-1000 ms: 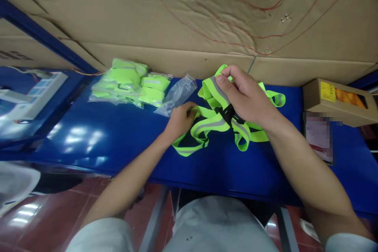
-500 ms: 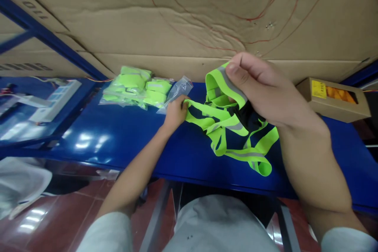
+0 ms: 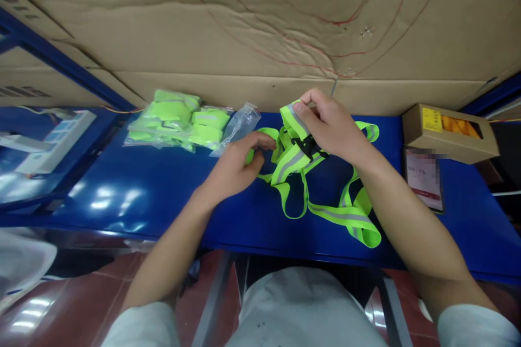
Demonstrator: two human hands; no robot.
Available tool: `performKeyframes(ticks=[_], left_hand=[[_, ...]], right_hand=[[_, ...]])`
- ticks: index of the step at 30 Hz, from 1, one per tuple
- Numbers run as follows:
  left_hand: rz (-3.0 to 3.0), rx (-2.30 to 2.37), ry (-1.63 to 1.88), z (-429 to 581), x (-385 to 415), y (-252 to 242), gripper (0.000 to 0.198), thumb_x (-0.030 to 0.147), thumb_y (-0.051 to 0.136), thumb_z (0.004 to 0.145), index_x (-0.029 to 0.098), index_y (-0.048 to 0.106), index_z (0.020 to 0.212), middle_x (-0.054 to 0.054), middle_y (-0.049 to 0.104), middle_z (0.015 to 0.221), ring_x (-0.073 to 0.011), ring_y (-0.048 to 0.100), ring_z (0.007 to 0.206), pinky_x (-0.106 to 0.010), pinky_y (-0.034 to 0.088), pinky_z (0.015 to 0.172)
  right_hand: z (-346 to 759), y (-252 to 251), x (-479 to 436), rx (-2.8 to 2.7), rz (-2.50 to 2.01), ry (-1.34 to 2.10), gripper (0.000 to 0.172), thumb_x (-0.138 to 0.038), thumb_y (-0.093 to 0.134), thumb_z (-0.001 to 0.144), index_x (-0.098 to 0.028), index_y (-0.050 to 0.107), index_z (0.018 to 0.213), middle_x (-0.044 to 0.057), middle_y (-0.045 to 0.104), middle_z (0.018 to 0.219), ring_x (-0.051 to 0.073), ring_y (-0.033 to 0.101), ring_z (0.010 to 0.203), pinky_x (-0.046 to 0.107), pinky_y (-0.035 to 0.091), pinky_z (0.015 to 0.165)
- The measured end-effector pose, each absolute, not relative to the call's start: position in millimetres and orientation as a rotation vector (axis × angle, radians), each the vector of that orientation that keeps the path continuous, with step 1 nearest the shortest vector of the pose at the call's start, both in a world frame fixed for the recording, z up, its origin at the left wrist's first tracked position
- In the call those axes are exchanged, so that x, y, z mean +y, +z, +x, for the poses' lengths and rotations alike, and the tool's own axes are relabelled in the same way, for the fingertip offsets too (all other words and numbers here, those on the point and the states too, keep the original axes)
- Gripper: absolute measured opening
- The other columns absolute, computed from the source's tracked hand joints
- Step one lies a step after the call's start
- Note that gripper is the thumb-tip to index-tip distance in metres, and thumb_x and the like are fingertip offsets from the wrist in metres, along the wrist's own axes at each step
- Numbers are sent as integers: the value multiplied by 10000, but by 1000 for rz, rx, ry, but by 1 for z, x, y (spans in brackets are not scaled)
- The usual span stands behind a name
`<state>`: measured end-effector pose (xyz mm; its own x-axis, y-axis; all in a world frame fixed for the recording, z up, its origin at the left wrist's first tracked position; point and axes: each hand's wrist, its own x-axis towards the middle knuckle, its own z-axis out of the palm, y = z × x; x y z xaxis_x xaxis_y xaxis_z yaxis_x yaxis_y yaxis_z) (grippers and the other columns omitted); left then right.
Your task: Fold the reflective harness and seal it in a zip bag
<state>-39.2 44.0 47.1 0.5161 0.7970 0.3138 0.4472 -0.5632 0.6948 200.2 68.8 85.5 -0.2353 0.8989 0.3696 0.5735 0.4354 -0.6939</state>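
A neon-yellow reflective strap harness [image 3: 291,165] with grey stripes lies in loose loops on the blue table. My right hand [image 3: 329,124] pinches a folded end of its strap between thumb and fingers, raised a little off the surface. Just below those fingers hangs a black plastic buckle [image 3: 305,146]. My left hand [image 3: 240,165] curls around another part of the strap, with some yellow webbing showing between thumb and fingers. Behind the left hand lies a clear zip bag [image 3: 240,127].
Clear bags of folded yellow straps [image 3: 173,119] sit at the back left. A power strip [image 3: 57,141] lies farther left. At right are a cardboard box [image 3: 451,133] with orange contents and a phone-like screen [image 3: 423,179]. A cardboard wall [image 3: 244,49] backs the blue table [image 3: 163,190].
My right hand has lowered and moved away from me, still pinching the strap. My left hand has turned and shifted slightly nearer. The buckle and the screen at right now show.
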Motion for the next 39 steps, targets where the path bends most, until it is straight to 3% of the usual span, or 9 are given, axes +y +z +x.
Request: performKeyframes(ticks=[5, 10, 13, 19, 27, 31, 36, 39], left_hand=[[2354, 872, 627, -39, 55, 34, 187, 306, 590, 1000, 198, 723, 1075, -83, 776, 1081, -208, 721, 998, -302, 542, 892], [2369, 1140, 630, -42, 84, 9, 217, 350, 601, 1005, 206, 761, 973, -59, 767, 903, -191, 679, 788, -292, 473, 740], [2371, 1329, 584, -44, 96, -2, 184, 307, 627, 978, 210, 781, 949, -74, 751, 846, -214, 655, 746, -312, 454, 731], [2362, 1424, 608, -47, 99, -11, 194, 305, 613, 984, 198, 773, 1016, -121, 762, 989, -281, 693, 904, -385, 511, 860], [2378, 984, 809, -45, 76, 14, 241, 289, 639, 956, 212, 696, 1177, -80, 723, 1228, -260, 661, 1164, -391, 499, 1047], [2310, 934, 855, -37, 68, 15, 197, 277, 660, 935, 201, 660, 1116, -57, 703, 1034, -222, 654, 978, -348, 509, 921], [2258, 978, 924, -38, 69, 5, 88, 285, 645, 938, 202, 676, 942, -34, 686, 915, -199, 643, 904, -339, 489, 885], [2198, 996, 937, -39, 68, 2, 111, 270, 633, 936, 201, 659, 853, -9, 649, 787, -161, 592, 740, -317, 453, 761]], right_hand=[[195, 86, 65, -1949, -1221, 559, 262, -435, 502, 1087, -255, 494, 899, -21, 530, 706, 175, 487, 644, 349, 379, 694], [192, 88, 57, -2060, -1167, 598, 289, -469, 511, 1081, -242, 528, 902, -36, 496, 666, 161, 454, 612, 335, 341, 654], [190, 87, 55, -2098, -1168, 632, 304, -499, 529, 1076, -243, 547, 913, -44, 472, 637, 162, 444, 613, 336, 330, 668], [188, 76, 64, -2096, -1198, 625, 276, -454, 531, 1071, -235, 562, 906, -34, 531, 652, 155, 479, 624, 331, 309, 661], [183, 63, 69, -2119, -1247, 555, 253, -441, 501, 1080, -248, 553, 925, -29, 540, 656, 165, 477, 597, 332, 287, 641], [177, 60, 64, -2138, -1249, 450, 256, -453, 461, 1097, -241, 559, 992, -13, 575, 699, 181, 530, 618, 337, 297, 650], [169, 56, 58, -2154, -1310, 340, 269, -467, 416, 1104, -239, 555, 1081, 15, 638, 753, 213, 589, 647, 334, 287, 637], [167, 56, 54, -2203, -1287, 344, 307, -503, 395, 1109, -240, 553, 1110, 27, 682, 798, 210, 594, 639, 326, 276, 622]])
